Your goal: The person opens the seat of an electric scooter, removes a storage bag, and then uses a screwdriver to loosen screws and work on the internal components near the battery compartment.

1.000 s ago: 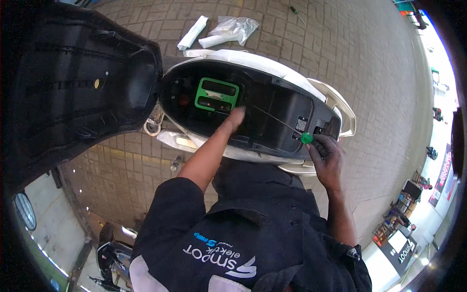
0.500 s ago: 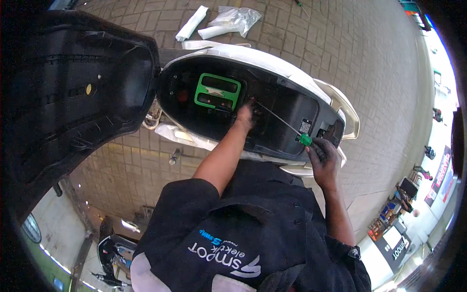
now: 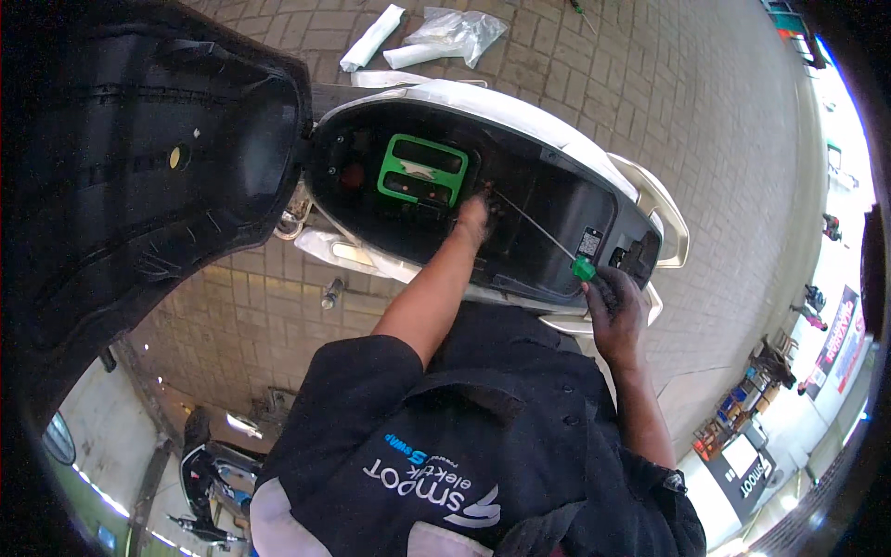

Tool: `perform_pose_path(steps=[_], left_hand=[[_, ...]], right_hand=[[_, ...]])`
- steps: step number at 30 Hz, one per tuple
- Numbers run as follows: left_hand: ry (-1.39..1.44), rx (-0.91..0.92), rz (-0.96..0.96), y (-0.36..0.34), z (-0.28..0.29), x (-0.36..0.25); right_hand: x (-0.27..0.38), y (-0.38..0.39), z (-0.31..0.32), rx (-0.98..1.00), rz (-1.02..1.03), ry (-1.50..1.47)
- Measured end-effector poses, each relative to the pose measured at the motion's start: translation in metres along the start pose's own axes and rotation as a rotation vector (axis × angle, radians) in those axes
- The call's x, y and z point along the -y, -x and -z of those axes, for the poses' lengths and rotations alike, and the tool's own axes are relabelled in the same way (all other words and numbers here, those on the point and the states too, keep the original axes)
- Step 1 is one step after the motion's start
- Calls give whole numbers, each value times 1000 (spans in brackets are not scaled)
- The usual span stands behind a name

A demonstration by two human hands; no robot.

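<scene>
My right hand [image 3: 624, 311] is closed round the green handle of a screwdriver [image 3: 582, 268]. Its long thin shaft slants up and left into the dark storage well [image 3: 548, 209] of a white scooter. Beside the shaft's far end, my left hand [image 3: 475, 217] reaches down into the well with its fingers curled together. What they pinch, if anything, is lost in shadow and blur. Just left of those fingers lies a green frame with two openings [image 3: 424, 168], set in the well's floor.
The scooter's black seat [image 3: 213, 139] is tipped up at the left. On the brick paving [image 3: 594, 102] beyond lie a white wrapped roll [image 3: 372, 38] and a clear plastic bag [image 3: 464, 35]. Another two-wheeler [image 3: 218, 483] stands at the lower left.
The whole view has shifted slightly, with the scooter now a little further right and down. Both hands keep nearly the same places, the right still gripping the screwdriver.
</scene>
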State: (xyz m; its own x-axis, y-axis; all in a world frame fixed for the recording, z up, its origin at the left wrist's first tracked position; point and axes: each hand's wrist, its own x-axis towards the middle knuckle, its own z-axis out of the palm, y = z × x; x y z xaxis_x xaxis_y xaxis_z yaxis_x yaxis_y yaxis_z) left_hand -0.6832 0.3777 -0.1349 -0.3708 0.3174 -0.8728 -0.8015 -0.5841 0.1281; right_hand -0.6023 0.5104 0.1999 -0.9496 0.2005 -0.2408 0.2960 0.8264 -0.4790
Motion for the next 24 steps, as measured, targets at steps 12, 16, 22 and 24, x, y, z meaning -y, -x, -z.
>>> perform_pose_path(steps=[12, 16, 22, 24], left_hand=[[6, -67, 6, 20, -13, -10], [37, -101, -8, 38, -21, -14], [250, 319, 150, 110, -60, -6], [381, 500, 219, 153, -87, -21]], right_hand=[[32, -19, 4, 130, -162, 67], [48, -63, 23, 474, -434, -7], [73, -127, 28, 592, -369, 245], [84, -130, 24, 674, -329, 351]])
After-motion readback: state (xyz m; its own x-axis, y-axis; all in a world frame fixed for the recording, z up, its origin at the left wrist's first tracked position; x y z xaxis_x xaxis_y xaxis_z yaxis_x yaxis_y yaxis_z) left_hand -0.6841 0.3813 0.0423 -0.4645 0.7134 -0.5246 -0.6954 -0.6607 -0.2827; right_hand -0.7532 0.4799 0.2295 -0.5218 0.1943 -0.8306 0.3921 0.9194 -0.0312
